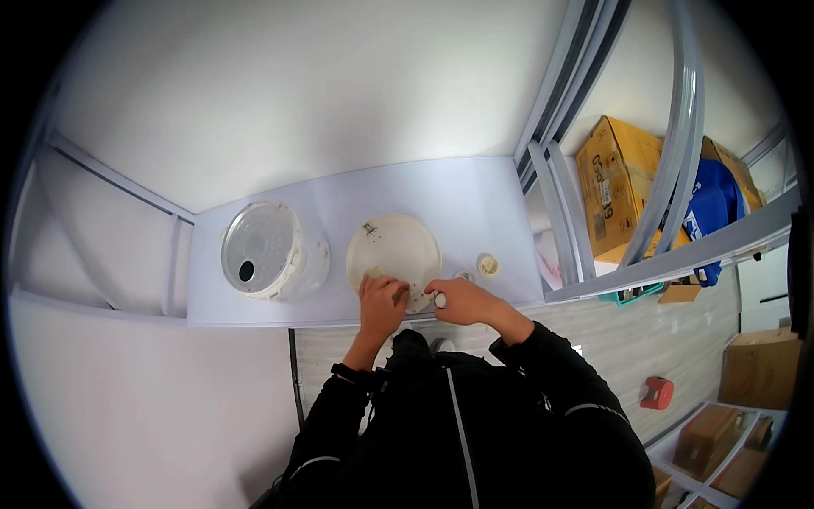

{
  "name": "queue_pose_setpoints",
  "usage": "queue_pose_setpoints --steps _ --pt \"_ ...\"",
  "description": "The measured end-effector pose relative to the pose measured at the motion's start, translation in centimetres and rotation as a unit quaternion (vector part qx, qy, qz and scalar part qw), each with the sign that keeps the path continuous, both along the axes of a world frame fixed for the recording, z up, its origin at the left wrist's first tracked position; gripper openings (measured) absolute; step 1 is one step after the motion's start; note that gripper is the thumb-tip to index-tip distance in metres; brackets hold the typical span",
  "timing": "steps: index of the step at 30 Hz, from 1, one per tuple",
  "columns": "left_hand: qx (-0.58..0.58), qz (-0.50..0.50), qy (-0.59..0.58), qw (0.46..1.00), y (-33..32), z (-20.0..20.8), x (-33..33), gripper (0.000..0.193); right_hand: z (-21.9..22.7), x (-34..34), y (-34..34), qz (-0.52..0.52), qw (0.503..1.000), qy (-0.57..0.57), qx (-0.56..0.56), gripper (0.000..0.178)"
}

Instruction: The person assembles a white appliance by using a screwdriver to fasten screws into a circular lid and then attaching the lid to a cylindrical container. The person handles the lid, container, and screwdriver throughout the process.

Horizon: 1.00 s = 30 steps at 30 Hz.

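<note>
Bucket (314, 254) of translucent plastic, round lid (267, 229) w/ dark hole, left of centre on smooth pale surface (475, 204). Mid-frame: round cream disc (394, 246) w/ dark specks. L hand (381, 301) over its lower rim, fingers bent; can't tell if grip has anything. R hand (462, 301) just beside, grip curled round small whitish rounded piece (440, 299). Further R: small round cream tub (487, 265); upper right, yellow-brown cardboard box (632, 204).
</note>
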<state>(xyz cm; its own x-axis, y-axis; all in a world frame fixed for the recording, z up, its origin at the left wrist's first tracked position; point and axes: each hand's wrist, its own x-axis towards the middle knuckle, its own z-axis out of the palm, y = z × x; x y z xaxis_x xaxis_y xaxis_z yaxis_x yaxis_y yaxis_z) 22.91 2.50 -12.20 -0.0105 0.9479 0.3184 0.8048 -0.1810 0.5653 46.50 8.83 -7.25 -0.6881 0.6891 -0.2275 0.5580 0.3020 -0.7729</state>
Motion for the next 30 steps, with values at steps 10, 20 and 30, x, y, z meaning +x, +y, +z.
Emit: queue_pose_setpoints --steps 10,20,30 --pt "-0.003 -0.004 0.026 1.0 -0.4 0.6 0.6 0.02 7.2 0.9 0.0 -0.176 0.957 0.194 0.128 0.016" --pt "0.034 0.023 0.068 0.997 0.0 0.9 1.4 0.033 11.8 1.3 -1.9 -0.18 0.918 0.306 0.177 0.02" --pt "0.011 0.061 0.115 0.991 0.4 1.2 3.4 0.033 8.9 0.1 -2.0 -0.147 0.95 0.188 0.2 0.032"
